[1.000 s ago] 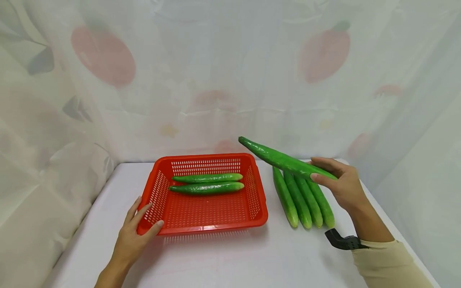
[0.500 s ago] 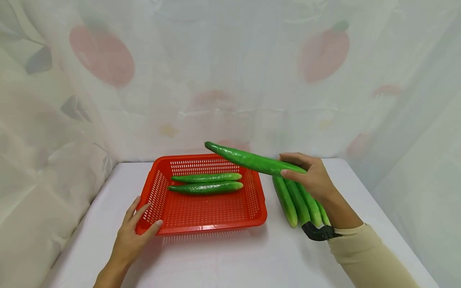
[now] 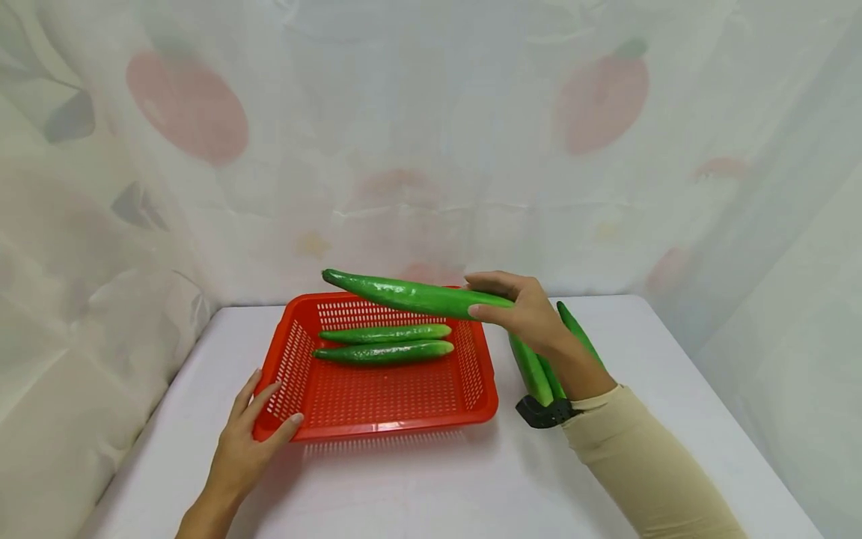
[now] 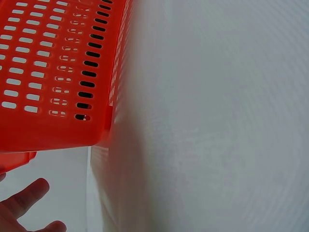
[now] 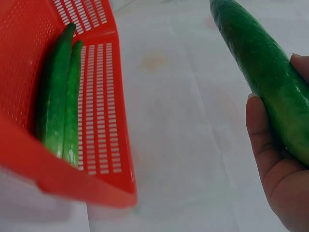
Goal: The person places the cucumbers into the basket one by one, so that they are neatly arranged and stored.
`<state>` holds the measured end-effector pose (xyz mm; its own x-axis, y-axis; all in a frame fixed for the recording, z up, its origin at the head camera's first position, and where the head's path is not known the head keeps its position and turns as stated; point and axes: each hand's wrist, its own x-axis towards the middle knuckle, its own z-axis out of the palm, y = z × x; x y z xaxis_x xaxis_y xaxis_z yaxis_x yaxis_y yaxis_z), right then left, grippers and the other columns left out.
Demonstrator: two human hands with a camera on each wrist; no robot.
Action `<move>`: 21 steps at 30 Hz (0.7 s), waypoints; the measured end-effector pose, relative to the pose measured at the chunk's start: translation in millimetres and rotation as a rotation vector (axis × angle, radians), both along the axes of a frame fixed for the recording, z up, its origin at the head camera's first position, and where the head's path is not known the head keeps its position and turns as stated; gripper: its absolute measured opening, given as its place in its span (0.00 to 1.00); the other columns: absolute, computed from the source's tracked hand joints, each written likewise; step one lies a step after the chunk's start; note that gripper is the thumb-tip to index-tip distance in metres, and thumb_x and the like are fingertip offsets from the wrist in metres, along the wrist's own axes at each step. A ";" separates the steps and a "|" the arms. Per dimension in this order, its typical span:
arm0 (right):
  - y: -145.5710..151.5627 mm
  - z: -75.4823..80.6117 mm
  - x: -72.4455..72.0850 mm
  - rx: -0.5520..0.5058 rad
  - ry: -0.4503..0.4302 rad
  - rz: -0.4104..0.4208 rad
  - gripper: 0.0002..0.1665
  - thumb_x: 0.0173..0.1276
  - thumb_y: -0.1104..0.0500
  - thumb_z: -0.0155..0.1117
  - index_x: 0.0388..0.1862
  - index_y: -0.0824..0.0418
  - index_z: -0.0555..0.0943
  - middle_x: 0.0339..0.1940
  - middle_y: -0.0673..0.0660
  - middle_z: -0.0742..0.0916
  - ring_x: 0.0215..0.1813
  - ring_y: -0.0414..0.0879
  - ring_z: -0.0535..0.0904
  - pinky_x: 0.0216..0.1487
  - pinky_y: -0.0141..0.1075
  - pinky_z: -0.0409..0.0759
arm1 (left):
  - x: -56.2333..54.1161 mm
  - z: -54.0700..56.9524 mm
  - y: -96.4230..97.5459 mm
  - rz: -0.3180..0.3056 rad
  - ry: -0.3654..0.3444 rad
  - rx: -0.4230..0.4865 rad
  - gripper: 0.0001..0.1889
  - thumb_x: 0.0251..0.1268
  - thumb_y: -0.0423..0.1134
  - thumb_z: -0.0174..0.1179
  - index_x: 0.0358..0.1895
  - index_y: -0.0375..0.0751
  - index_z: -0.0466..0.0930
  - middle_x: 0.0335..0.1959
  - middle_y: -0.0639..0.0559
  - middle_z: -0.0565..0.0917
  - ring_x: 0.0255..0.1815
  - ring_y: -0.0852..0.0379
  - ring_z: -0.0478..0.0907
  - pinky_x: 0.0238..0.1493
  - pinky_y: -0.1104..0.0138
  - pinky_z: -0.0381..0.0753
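In the head view my right hand (image 3: 525,311) grips a green cucumber (image 3: 404,294) by its right end, thumb on the near side. The cucumber is held nearly level over the far part of a red plastic basket (image 3: 377,429), its dark tip pointing left. Inside the basket two cucumbers (image 3: 390,352) lie side by side. My left hand (image 3: 242,445) rests at the basket's near left corner with fingers spread along the rim. The right wrist view shows thumb and fingers around the held cucumber (image 5: 265,72), beside the basket wall (image 5: 104,106).
Right of the basket, several more cucumbers (image 3: 532,370) lie on the white tabletop (image 3: 404,494), partly hidden under my right forearm. A black wrist strap (image 3: 545,412) is on that arm. White patterned curtains (image 3: 431,150) hang behind and at both sides.
My right hand has carried the cucumber left, from above the cucumbers on the table to over the basket, and it now lies more level. My left hand has stayed at the basket corner.
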<state>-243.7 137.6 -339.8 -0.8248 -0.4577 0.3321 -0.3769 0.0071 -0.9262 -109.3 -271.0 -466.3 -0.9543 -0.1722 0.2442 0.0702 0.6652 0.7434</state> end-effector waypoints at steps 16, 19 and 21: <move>-52.2 -32.2 -27.7 0.100 -0.102 0.106 0.29 0.63 0.66 0.68 0.63 0.66 0.75 0.57 0.64 0.80 0.58 0.52 0.75 0.51 0.43 0.77 | -1.2 -2.5 -4.3 0.008 -0.007 0.007 0.35 0.59 0.49 0.69 0.69 0.42 0.68 0.76 0.60 0.49 0.72 0.40 0.52 0.58 0.38 0.61; -60.7 -33.2 -26.0 0.149 -0.096 0.134 0.29 0.62 0.66 0.68 0.63 0.68 0.74 0.57 0.66 0.80 0.58 0.53 0.75 0.51 0.43 0.77 | 0.0 -4.5 -4.1 0.010 0.003 0.011 0.35 0.58 0.48 0.69 0.68 0.43 0.69 0.76 0.60 0.49 0.71 0.41 0.53 0.59 0.40 0.61; -64.8 -38.8 -28.6 0.186 -0.083 0.140 0.30 0.62 0.65 0.70 0.63 0.67 0.75 0.56 0.63 0.81 0.58 0.51 0.76 0.51 0.42 0.77 | 0.8 -5.3 -3.5 0.012 0.006 0.011 0.35 0.58 0.48 0.69 0.68 0.43 0.69 0.76 0.60 0.50 0.71 0.42 0.53 0.60 0.42 0.60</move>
<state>-272.3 72.8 -378.6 -0.7697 -0.6167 0.1651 -0.3091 0.1337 -0.9416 -108.5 -274.4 -471.6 -0.9507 -0.1865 0.2476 0.0662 0.6581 0.7500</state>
